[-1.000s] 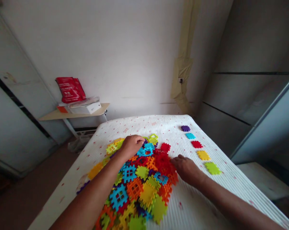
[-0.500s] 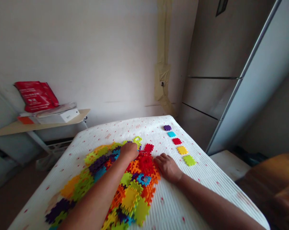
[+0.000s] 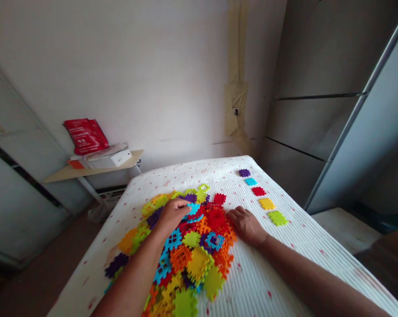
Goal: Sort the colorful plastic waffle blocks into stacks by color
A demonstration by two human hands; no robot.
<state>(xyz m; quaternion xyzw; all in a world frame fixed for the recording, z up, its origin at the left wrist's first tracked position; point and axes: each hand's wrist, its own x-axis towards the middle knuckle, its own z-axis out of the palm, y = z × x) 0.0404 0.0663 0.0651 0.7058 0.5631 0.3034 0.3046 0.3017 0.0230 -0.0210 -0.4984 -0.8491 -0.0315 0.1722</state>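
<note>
- Curled over a blue tile (image 3: 195, 208) at the top of the heap, the left hand (image 3: 172, 214) touched it with its fingertips; whether it actually pinched the tile could not be told
- Far left, a side shelf (image 3: 133, 155) against the wall carried a red bag (image 3: 85, 135) and a white box (image 3: 110, 158)
- Toothed plastic squares in orange, yellow, green, blue, purple and red made up the pile of tiles (image 3: 192, 253), spread down the middle of the white bed (image 3: 284, 268), under and between both forearms
- Palm down and loose, the right hand (image 3: 246, 224) held nothing, its fingertips against the red tiles (image 3: 215, 218) at the pile's right edge
- Right of that hand, five single pieces lay in a line, each apart from the next: purple square (image 3: 244, 172) farthest, then blue square (image 3: 250, 181), red square (image 3: 258, 191), yellow square (image 3: 266, 203) and green square (image 3: 278, 217) nearest
- Grey cabinet panels (image 3: 301, 132) stood beyond the bed's right side
</note>
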